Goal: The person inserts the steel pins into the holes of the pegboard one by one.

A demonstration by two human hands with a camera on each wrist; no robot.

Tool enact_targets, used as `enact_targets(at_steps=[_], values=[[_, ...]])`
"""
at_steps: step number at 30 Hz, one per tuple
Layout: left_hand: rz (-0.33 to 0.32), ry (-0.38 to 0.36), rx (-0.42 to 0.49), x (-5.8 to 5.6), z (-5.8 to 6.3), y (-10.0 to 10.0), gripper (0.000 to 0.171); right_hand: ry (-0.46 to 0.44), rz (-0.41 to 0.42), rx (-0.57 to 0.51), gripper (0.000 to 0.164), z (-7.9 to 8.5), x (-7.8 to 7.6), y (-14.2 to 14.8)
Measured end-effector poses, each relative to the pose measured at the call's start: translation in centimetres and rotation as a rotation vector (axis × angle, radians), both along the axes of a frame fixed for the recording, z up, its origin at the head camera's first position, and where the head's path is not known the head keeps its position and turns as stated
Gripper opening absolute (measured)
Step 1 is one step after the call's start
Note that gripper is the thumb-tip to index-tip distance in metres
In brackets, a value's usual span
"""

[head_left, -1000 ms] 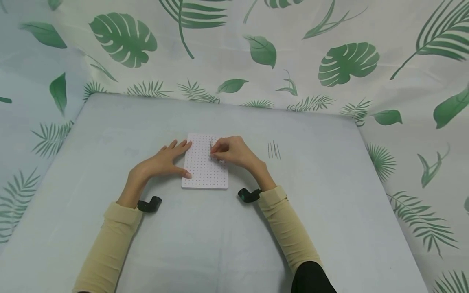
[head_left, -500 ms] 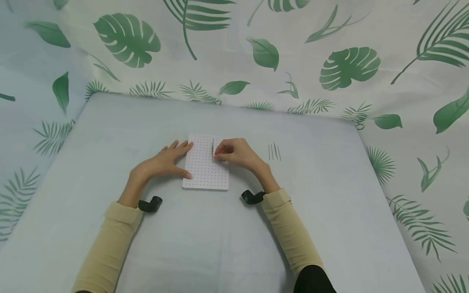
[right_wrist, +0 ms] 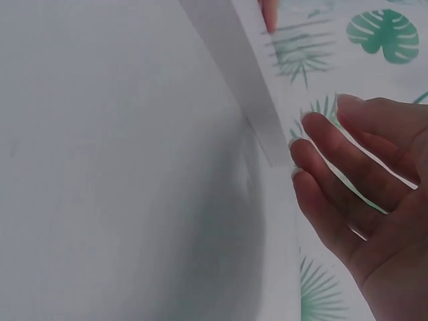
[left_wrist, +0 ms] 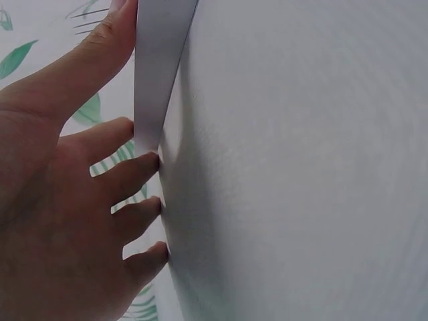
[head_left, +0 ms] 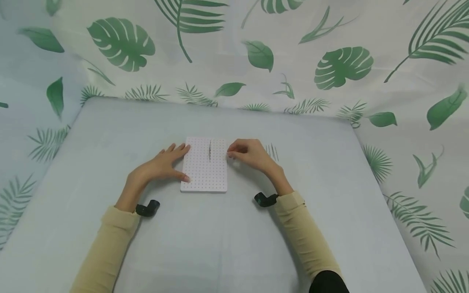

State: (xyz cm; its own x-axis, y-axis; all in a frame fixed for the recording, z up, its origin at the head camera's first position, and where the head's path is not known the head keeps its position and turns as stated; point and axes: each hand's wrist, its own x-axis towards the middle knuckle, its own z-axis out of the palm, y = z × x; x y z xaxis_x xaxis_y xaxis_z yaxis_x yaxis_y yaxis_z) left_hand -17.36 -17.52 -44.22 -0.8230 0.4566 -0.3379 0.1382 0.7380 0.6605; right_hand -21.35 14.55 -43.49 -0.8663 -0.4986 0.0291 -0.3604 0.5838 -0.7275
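My left grip (head_left: pixel 159 165), fingers spread, touches the white pegboard (head_left: pixel 203 177), mid-frame; my right grip (head_left: pixel 250 154), loosely curled, shows nothing held. Thin pins (head_left: pixel 273 152) right of centre: probably light, stiff, slippery; pinch one mid-shaft.

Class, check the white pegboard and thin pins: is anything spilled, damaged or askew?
Nothing stands out: the white pegboard lies flat, its standing pins look upright, and the loose pins near the right hand lie side by side, slanting only slightly unevenly.
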Motion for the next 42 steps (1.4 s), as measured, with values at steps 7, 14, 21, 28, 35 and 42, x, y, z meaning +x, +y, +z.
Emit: enact_targets(at_steps=[7,14,21,28,35,42], values=[[-0.007,0.014,-0.001,-0.3,0.3,0.1,0.109,0.014,-0.055,0.048,0.009,0.4,-0.1,2.9],[-0.009,0.008,-0.015,-0.2,0.1,-0.1,0.109,-0.001,-0.086,0.095,0.012,0.7,-0.1,5.2],[-0.018,0.004,-0.007,0.0,0.4,-0.1,0.109,0.002,-0.13,0.146,0.015,1.0,-0.2,7.6],[-0.017,0.002,-0.009,0.0,0.4,0.0,0.109,-0.009,-0.165,0.204,0.019,0.8,-0.7,9.9],[-0.015,-0.003,-0.008,0.1,0.6,-0.1,0.108,-0.047,-0.184,0.234,0.021,0.5,-1.1,11.2],[-0.015,-0.009,-0.009,-0.1,0.6,-0.1,0.108,-0.048,-0.179,0.268,0.028,0.3,-1.6,11.9]])
